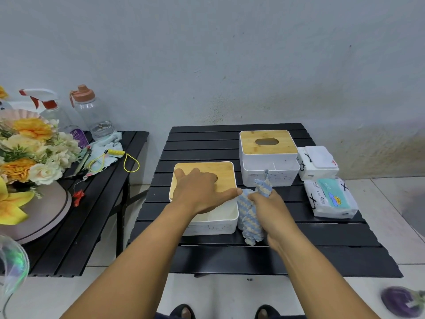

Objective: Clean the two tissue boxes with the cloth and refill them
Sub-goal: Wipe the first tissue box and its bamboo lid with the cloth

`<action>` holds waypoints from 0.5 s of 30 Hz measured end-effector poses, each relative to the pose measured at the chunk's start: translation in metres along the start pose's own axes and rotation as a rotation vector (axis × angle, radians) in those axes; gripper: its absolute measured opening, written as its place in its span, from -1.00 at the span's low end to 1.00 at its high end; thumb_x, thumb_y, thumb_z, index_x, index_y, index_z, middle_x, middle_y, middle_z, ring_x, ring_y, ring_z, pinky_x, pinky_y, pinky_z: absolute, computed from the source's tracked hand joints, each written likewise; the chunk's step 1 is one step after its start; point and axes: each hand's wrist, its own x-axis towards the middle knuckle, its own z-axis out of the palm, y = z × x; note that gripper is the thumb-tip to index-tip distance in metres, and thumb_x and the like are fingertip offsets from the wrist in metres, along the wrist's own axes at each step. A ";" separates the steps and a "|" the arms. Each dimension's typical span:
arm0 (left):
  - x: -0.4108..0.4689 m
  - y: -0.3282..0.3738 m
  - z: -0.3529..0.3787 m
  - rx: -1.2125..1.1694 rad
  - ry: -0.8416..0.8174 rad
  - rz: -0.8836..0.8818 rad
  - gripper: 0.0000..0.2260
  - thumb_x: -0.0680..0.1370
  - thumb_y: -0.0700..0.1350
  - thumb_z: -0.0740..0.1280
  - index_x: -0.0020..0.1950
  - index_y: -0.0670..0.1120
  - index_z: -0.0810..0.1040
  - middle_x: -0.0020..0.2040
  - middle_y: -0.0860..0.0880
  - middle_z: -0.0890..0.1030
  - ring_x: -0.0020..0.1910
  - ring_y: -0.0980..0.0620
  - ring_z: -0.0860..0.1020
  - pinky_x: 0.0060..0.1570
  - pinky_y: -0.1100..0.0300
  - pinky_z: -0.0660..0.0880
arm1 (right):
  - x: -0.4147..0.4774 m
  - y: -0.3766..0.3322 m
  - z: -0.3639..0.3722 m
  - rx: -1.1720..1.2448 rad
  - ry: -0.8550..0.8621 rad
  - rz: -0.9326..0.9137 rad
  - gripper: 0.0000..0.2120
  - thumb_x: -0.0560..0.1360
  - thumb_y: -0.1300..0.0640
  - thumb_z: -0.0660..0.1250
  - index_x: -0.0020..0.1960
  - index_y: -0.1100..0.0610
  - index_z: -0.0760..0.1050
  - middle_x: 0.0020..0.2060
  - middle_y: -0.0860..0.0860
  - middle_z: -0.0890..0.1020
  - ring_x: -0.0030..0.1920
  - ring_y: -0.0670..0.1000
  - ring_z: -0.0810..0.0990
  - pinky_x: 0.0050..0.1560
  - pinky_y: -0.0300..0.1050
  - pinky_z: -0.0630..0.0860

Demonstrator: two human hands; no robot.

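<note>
1. A black slatted surface fills the middle of the frame, set against a grey wall.
2. The near tissue box, a white square plastic box with a flat bamboo lid, sits at centre frame on the left half of this surface.
3. The left hand lies palm-down on that lid. Its fingers are straight and spread and hold nothing. The thumb points right along the lid's near edge, and the hand covers most of the slot.
4. The right hand is just right of the box, its fingers curled tight round a blue-and-cream striped knitted cloth.
5. The cloth is bunched against the box's right-hand corner. Its lower end rests on the surface and one end sticks up above the hand.
6. The far tissue box has the same white body and a bamboo lid with an oval slot. It stands above and right of centre, apart from the near one.
7. Two white plastic-wrapped tissue packs lie at the right. One is just beside the far box, and the other, with a teal label, is below it.
8. At the left of the frame a second black slatted surface carries a bouquet of yellow and cream flowers, a clear spray bottle, a clear bottle with a brown cap, a pale rag and a yellow coiled cord.
</note>
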 end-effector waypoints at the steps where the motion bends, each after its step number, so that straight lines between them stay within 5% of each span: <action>1: 0.001 0.001 -0.001 -0.010 0.004 -0.005 -0.33 0.46 0.60 0.04 -0.24 0.00 0.48 -0.29 0.08 0.49 -0.01 -0.01 0.41 0.32 -0.24 0.14 | 0.000 0.000 0.000 -0.009 -0.005 0.001 -0.76 0.57 0.16 0.23 0.22 0.04 0.50 -0.01 0.07 0.70 -0.03 0.09 0.70 -0.06 0.00 0.64; 5: 0.001 0.004 -0.001 -0.054 0.027 -0.036 -0.33 0.44 0.60 0.08 -0.24 -0.02 0.46 -0.32 0.06 0.53 -0.21 0.02 0.46 0.33 -0.26 0.15 | 0.002 0.001 0.001 -0.026 -0.007 -0.004 -0.76 0.56 0.15 0.25 0.20 0.05 0.52 -0.01 0.06 0.71 -0.03 0.09 0.70 -0.07 -0.01 0.64; 9: 0.001 0.005 0.000 -0.032 0.044 -0.039 -0.30 0.39 0.64 0.09 -0.21 -0.01 0.46 -0.29 0.06 0.54 -0.14 -0.04 0.52 0.30 -0.27 0.17 | 0.003 0.000 0.001 -0.009 0.016 -0.003 -0.71 0.53 0.12 0.28 0.25 0.03 0.50 0.04 0.03 0.70 0.01 0.09 0.69 0.09 0.12 0.63; 15: -0.003 0.005 0.001 -0.072 0.081 -0.025 -0.35 0.43 0.60 0.12 -0.20 -0.02 0.45 -0.29 0.07 0.53 -0.18 -0.02 0.51 0.28 -0.25 0.20 | 0.000 -0.005 -0.001 0.073 0.043 -0.016 -0.71 0.58 0.16 0.23 0.28 -0.03 0.46 0.09 0.07 0.68 0.01 0.11 0.70 -0.01 0.05 0.65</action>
